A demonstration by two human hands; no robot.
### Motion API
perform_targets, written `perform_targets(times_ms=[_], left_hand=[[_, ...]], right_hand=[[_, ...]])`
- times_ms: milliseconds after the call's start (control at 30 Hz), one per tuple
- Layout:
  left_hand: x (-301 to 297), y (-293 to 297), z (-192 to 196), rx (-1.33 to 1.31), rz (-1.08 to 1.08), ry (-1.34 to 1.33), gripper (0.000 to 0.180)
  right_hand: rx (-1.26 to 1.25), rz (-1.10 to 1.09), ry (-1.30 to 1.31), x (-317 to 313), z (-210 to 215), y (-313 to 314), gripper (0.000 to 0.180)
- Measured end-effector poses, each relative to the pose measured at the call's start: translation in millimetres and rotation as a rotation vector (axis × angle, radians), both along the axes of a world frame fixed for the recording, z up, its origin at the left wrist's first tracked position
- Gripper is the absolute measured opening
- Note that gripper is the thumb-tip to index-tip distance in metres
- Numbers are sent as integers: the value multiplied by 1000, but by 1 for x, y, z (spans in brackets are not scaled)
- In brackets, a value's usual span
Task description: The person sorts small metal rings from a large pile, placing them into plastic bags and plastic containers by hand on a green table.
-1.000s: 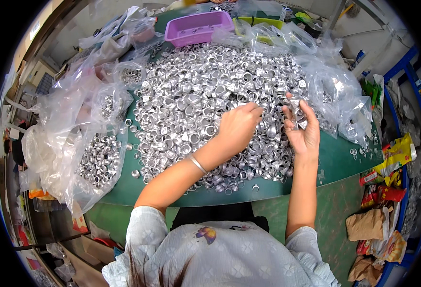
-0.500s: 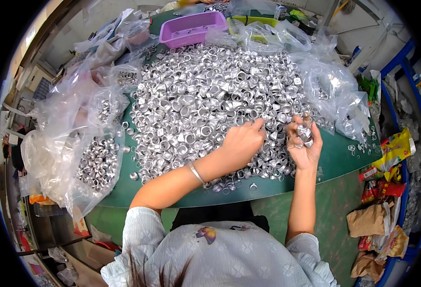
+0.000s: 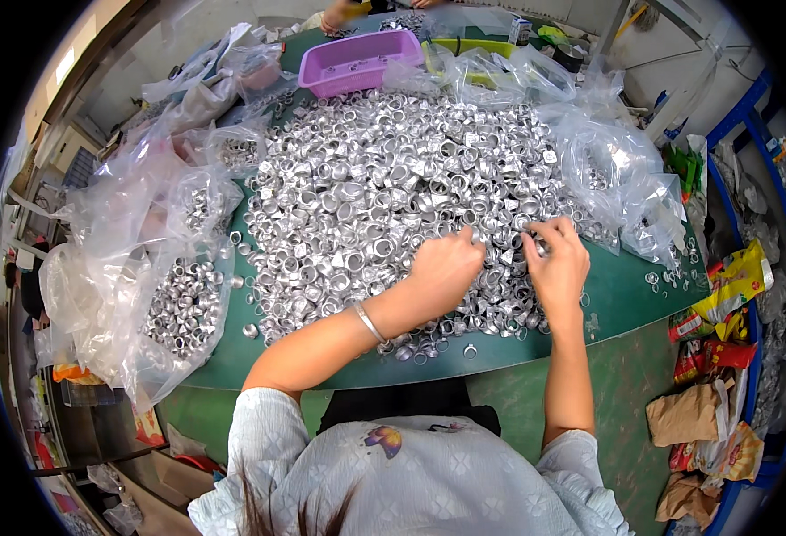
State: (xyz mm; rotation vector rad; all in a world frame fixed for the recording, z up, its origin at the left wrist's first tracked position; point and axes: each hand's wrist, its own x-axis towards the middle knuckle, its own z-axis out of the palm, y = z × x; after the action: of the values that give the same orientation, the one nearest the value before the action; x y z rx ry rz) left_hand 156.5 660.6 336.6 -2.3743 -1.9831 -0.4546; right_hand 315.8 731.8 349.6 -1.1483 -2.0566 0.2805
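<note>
On the green desk (image 3: 630,299), metal rings (image 3: 393,179) lay beyond your curled left hand (image 3: 446,266) and narrowed right hand (image 3: 561,268); I couldn't tell whether either held one.

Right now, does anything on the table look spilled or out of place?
Yes: loose rings lie left of the main pile, a single ring sits near the front edge of the green table, and more rings are scattered by the plastic bag at right. They look strayed, though perhaps set aside.
</note>
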Motion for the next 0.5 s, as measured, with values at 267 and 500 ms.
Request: perform_targets(times_ms=[267, 500], left_hand=[[-3, -2, 0, 108, -5, -201, 13], [-28, -18, 15, -403, 167, -2044, 20]], right_hand=[[-29, 61, 26, 0, -8, 19, 8], [-1109, 411, 1308, 20, -12, 10, 13]])
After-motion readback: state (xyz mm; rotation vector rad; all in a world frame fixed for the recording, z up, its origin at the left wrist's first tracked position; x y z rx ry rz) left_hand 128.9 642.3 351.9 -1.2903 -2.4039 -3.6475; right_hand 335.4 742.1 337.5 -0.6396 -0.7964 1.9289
